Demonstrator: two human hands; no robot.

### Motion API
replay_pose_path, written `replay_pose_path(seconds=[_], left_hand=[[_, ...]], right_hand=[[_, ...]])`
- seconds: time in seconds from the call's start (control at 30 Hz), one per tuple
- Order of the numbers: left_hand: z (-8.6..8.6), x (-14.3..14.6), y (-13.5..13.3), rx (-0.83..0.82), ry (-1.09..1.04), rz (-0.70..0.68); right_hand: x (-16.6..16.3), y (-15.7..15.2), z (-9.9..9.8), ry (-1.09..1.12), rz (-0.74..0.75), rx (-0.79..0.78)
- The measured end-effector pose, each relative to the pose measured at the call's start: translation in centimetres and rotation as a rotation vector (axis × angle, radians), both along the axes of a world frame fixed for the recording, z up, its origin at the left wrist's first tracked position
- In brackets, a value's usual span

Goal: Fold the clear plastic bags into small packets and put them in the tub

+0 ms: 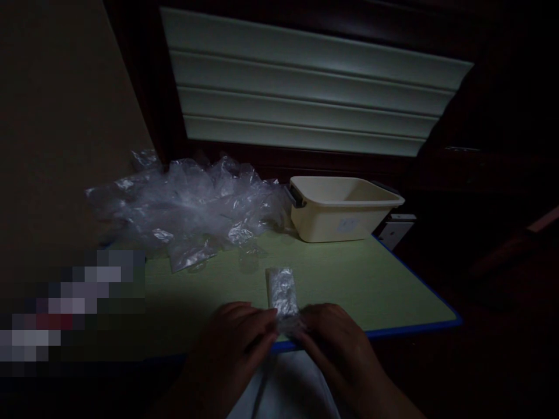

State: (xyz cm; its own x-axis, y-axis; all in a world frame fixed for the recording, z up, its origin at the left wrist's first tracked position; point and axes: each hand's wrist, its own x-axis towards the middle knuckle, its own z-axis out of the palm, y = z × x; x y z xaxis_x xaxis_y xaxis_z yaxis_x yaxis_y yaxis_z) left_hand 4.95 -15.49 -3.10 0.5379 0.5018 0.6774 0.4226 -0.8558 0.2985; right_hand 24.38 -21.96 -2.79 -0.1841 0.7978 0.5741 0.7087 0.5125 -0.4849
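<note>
A small clear plastic bag (pixel 283 291), flat and narrow, lies at the table's front edge with its near end between my hands. My left hand (pixel 240 334) pinches that end from the left, thumb and forefinger closed on it. On the other side my right hand (pixel 334 340) has its fingers closed on the same end; the fingertips are slightly blurred. Whether anything is inside the bag is too dim to tell. Behind it, a big heap of loose clear plastic bags (pixel 192 198) covers the table's back left.
A cream plastic tub (pixel 336 221) with dark handles stands at the back right of the green table (pixel 375 285), which has a blue edge. A white tablet-like device (pixel 395 230) is beyond the right edge. Behind rises a slatted panel (pixel 305 87). The left foreground is pixelated.
</note>
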Motion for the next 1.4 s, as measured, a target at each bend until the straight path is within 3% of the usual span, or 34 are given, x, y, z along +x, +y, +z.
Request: replay_pose_path(seconds=[0.13, 0.27, 0.4, 0.57, 0.77, 1.07, 1.23, 1.4], left_hand=[[0.2, 0.7, 0.0, -0.113, -0.018, 0.06], [0.2, 1.0, 0.0, -0.149, -0.074, 0.095], [-0.2, 1.0, 0.1, -0.205, -0.085, 0.135], [-0.3, 1.1, 0.2, -0.28, -0.043, 0.116], [0.5, 1.1, 0.2, -0.18, 0.117, 0.042], [0.8, 0.9, -0.1, -0.018, 0.191, 0.02], [0.5, 0.9, 0.4, -0.023, 0.183, 0.008], [0.4, 0.6, 0.2, -0.019, 0.159, -0.036]], right_hand=[[-0.5, 0.7, -0.1, 0.081, -0.11, -0.097], [-0.6, 1.4, 0.2, 0.184, -0.12, -0.217], [-0.2, 1.9, 0.4, 0.143, -0.173, -0.203], [0.0, 2.3, 0.8, -0.011, -0.056, -0.121], [-0.2, 2.7, 1.3, -0.106, -0.052, -0.168], [-0.1, 3.2, 1.0, -0.126, -0.046, -0.183], [0.1, 2.9, 0.6, -0.09, -0.024, -0.114], [0.4, 2.0, 0.9, -0.224, 0.122, 0.044]])
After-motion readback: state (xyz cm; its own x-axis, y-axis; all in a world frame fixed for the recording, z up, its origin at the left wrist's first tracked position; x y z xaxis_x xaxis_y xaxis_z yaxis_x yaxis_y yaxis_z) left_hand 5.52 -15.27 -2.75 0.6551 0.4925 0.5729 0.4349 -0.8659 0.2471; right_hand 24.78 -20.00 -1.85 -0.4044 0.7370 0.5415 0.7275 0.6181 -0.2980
